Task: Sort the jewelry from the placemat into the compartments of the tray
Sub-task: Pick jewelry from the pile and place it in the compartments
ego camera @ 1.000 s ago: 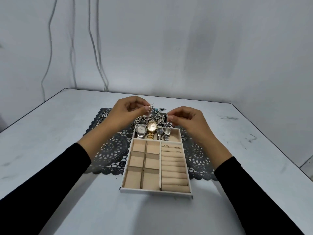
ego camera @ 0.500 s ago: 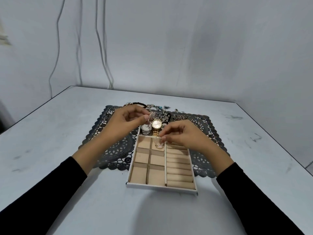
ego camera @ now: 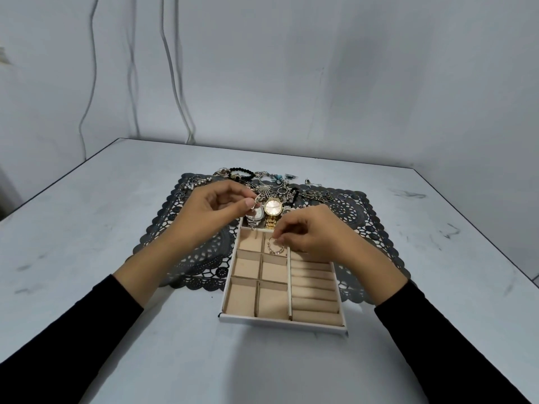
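A white tray (ego camera: 282,320) with beige compartments lies on a dark lace placemat (ego camera: 189,258). My right hand (ego camera: 309,234) pinches a thin silver hoop earring (ego camera: 275,248) that hangs into the tray's far small compartment of the middle column. My left hand (ego camera: 213,211) pinches a small silver piece (ego camera: 258,199) above the tray's far left corner. A gold watch (ego camera: 273,209) and a silver watch (ego camera: 254,215) lie in the tray's far compartment. A pile of jewelry (ego camera: 262,182) covers the placemat's far edge.
The grey table (ego camera: 87,228) ends at a dark edge on the left and another on the right. A pale wall with hanging cables (ego camera: 175,83) stands behind. A black bead bracelet (ego camera: 240,172) lies at the pile's far side.
My right hand came down from the jewelry pile toward me and lowered the hoop earring into the tray's small compartment. My left hand stayed near the watches with its silver piece.
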`<state>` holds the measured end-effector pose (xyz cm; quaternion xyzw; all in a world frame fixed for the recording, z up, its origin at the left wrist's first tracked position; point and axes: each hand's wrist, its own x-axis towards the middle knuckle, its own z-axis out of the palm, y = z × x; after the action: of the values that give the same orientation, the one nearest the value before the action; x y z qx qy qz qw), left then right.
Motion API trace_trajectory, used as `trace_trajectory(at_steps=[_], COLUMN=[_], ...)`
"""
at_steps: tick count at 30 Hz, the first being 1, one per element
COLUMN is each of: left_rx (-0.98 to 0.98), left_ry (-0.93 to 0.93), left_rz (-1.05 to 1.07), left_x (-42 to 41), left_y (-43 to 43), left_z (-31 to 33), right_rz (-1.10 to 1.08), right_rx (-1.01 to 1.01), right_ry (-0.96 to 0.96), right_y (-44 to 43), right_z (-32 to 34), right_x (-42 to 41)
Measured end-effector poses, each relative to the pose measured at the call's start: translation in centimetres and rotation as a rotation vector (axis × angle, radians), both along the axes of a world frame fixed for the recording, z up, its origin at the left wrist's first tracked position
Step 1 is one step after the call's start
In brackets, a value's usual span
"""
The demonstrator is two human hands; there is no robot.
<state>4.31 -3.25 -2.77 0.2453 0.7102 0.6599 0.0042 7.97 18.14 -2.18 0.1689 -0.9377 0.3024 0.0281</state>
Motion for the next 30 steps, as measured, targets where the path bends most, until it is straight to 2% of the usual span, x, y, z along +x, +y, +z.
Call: trace_trajectory(at_steps=[7, 24, 27, 30], left_rx=[-0.019, -0.044, -0.048, -0.04], left_ry=[-0.011, -0.034, -0.032, -0.036], left_rz=[-0.008, -0.015, -0.014, -0.011], left_x=[0.3, 0.8, 0.9, 0.9], left_y=[-0.1, -0.3, -0.4, -0.4], left_z=[0.0, 0.1, 0.2, 0.2], right_rz=[0.025, 0.04, -0.004, -0.048], right_rx=[0.155, 0.316, 0.209, -0.128], right_ry=[-0.009, 0.049, 0.034, -0.017], right_y=[-1.0, -1.6, -0.8, 0.6], right_z=[0.3, 0.1, 0.3, 0.5], right_x=[-0.1, -0.3, 0.0, 0.7])
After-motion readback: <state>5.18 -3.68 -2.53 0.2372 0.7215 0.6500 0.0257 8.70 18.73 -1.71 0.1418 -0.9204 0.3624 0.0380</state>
